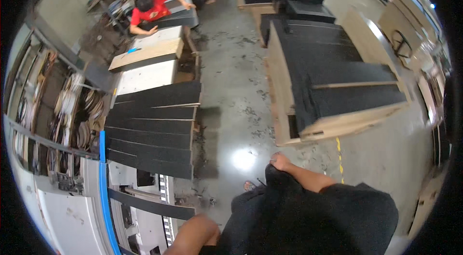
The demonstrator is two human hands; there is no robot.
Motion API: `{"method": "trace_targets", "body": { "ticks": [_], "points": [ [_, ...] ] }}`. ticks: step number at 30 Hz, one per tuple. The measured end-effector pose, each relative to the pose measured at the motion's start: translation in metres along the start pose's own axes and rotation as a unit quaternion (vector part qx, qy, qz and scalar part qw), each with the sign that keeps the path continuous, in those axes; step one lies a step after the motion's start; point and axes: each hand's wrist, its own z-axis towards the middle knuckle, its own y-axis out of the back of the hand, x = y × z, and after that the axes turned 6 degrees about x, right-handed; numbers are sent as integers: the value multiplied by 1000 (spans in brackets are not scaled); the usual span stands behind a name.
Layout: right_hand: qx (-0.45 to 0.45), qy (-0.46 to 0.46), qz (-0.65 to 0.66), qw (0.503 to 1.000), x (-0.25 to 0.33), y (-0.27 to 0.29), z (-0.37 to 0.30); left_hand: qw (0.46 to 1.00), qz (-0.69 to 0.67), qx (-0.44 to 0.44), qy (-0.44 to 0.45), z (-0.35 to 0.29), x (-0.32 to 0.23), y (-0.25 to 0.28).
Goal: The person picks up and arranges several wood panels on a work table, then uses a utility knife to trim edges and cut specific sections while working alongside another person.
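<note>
My right hand (279,161) is closed on a bunched edge of black cloth (276,176), which looks like part of my shirt. The arm reaches forward over the grey floor, left of a stack of black panels. At the lower left, my left hand (206,226) is smeared by motion, and its fingers do not show. It is closest to the end of a long black strip (154,205) lying across the machine bed (140,226). I cannot tell whether the two touch. Beyond the strip, several black boards (149,132) lie side by side on the left.
A wood-sided stack with black panels (328,45) stands on the right. At the far left, a person in a red shirt (153,10) leans over white and wood-coloured boards (149,52). A blue rail (103,182) edges the machine. Dark scraps litter the aisle floor (236,76).
</note>
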Motion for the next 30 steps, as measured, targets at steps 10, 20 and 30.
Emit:
{"method": "trace_targets", "body": {
  "ticks": [10, 20, 30],
  "points": [
    [24, -73, 49, 996, 98, 75, 262, 798, 211, 93, 557, -291, 293, -33],
    [-71, 92, 27, 993, 183, 267, 551, 543, 332, 35, 771, -432, 424, -8],
    [19, 150, 55, 987, 362, 350, 725, 510, 339, -104, 784, -594, 611, 40]
  ]
}}
